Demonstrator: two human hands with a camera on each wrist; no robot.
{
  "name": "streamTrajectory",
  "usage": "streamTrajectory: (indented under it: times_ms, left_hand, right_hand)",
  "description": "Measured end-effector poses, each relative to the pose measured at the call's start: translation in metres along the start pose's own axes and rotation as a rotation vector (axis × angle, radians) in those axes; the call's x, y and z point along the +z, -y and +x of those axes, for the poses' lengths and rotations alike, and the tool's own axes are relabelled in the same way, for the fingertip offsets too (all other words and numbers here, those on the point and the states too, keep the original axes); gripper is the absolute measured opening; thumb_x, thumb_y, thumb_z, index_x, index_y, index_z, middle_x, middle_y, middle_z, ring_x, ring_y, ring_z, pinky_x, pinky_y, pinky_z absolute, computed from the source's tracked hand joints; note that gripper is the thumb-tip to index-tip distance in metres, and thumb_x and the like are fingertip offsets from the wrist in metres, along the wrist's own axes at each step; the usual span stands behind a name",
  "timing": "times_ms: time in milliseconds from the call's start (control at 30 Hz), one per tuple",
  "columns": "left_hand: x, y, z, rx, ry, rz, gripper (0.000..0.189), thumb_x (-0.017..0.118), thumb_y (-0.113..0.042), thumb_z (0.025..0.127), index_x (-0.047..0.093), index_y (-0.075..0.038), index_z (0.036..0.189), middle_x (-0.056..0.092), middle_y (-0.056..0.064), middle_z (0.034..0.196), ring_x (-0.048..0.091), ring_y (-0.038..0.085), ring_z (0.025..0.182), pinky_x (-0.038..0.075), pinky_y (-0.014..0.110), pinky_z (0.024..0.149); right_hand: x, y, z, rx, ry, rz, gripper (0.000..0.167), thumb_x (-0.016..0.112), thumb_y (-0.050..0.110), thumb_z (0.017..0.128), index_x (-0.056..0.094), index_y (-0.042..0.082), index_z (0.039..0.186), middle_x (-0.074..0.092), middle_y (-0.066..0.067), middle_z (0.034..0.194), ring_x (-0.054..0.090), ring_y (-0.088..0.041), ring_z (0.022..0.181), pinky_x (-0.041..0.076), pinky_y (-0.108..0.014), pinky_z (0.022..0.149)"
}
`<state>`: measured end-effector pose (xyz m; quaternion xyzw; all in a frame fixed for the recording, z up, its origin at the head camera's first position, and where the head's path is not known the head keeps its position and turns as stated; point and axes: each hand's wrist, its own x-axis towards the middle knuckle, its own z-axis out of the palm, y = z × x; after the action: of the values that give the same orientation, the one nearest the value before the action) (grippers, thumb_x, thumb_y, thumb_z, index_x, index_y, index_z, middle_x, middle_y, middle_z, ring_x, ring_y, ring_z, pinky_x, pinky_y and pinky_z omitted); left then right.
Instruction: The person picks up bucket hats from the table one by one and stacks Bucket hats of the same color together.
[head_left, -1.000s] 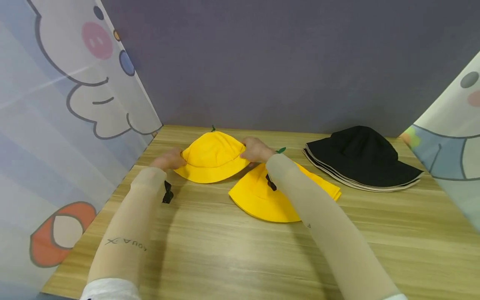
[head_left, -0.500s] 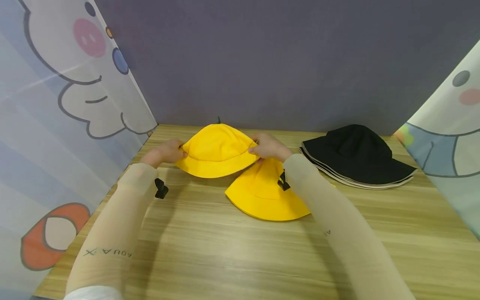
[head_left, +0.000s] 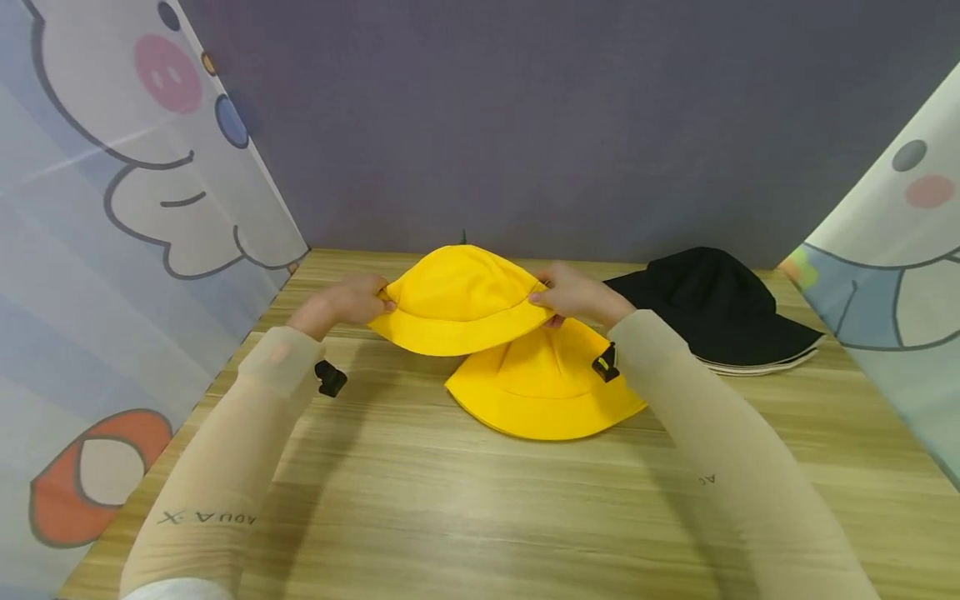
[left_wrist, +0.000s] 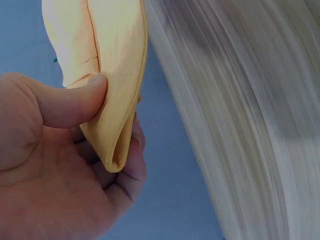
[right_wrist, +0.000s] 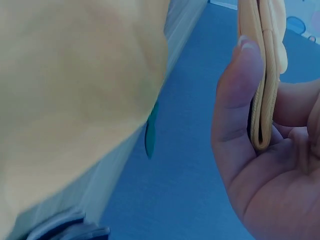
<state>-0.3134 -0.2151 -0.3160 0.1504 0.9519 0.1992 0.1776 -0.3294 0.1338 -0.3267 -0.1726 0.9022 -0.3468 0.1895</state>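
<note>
A yellow bucket hat [head_left: 461,292] is held up between both hands, its brim toward me and a small green sprout at its top. My left hand [head_left: 352,300] pinches the left end of the brim; in the left wrist view the thumb presses the folded yellow cloth [left_wrist: 117,95] against the fingers. My right hand [head_left: 573,292] grips the right end, and the right wrist view has the folded brim [right_wrist: 262,100] between thumb and fingers. Below and to the right lies a second yellow hat [head_left: 547,392], partly covered by the held one in the head view.
Several stacked black bucket hats [head_left: 720,308] with pale brim edges sit at the back right of the wooden table [head_left: 465,517]. A grey wall [head_left: 525,125] closes off the back. Cartoon-printed panels [head_left: 82,250] stand at both sides.
Both hands have lifted the held yellow hat slightly and carried it to the right, so it now overlaps the second yellow hat's crown. The lying hats have stayed put.
</note>
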Motion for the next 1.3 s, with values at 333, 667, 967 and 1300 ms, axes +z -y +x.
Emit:
streamTrajectory:
  times_ms: [333, 667, 967, 1300]
  left_hand:
    - [0.012, -0.031, 0.003, 0.093, 0.104, -0.054, 0.031, 0.051, -0.014, 0.106, 0.06, 0.008, 0.127, 0.062, 0.013, 0.099, 0.056, 0.026, 0.089, 0.046, 0.042, 0.086]
    - [0.026, -0.056, 0.009, 0.13, 0.131, -0.089, 0.026, 0.055, -0.019, 0.105, 0.064, -0.001, 0.122, 0.063, 0.008, 0.095, 0.056, 0.022, 0.085, 0.046, 0.039, 0.084]
    - [0.036, -0.079, 0.011, 0.155, 0.13, -0.081, 0.023, 0.058, -0.017, 0.104, 0.066, -0.003, 0.12, 0.06, 0.007, 0.09, 0.052, 0.02, 0.079, 0.043, 0.035, 0.076]
    - [0.06, -0.086, 0.01, 0.124, 0.158, -0.053, 0.018, 0.061, -0.019, 0.103, 0.068, -0.005, 0.112, 0.047, 0.003, 0.077, 0.044, 0.017, 0.07, 0.04, 0.03, 0.067]
  right_hand:
    - [-0.015, -0.021, -0.043, 0.033, -0.004, -0.101, 0.023, 0.057, 0.015, 0.105, 0.063, -0.003, 0.12, 0.065, -0.013, 0.086, 0.064, -0.022, 0.066, 0.06, -0.04, 0.07]
    - [-0.027, -0.049, -0.073, 0.027, -0.007, -0.101, 0.021, 0.057, 0.013, 0.105, 0.064, -0.003, 0.117, 0.064, -0.011, 0.084, 0.065, -0.023, 0.066, 0.06, -0.04, 0.067]
    - [-0.034, -0.067, -0.094, 0.036, 0.013, -0.047, 0.018, 0.059, 0.015, 0.104, 0.065, -0.002, 0.109, 0.063, -0.01, 0.084, 0.064, -0.023, 0.069, 0.06, -0.036, 0.065]
    - [-0.029, -0.084, -0.101, 0.022, 0.064, -0.044, 0.02, 0.06, 0.012, 0.102, 0.065, -0.005, 0.113, 0.063, -0.008, 0.086, 0.063, -0.022, 0.068, 0.059, -0.034, 0.063]
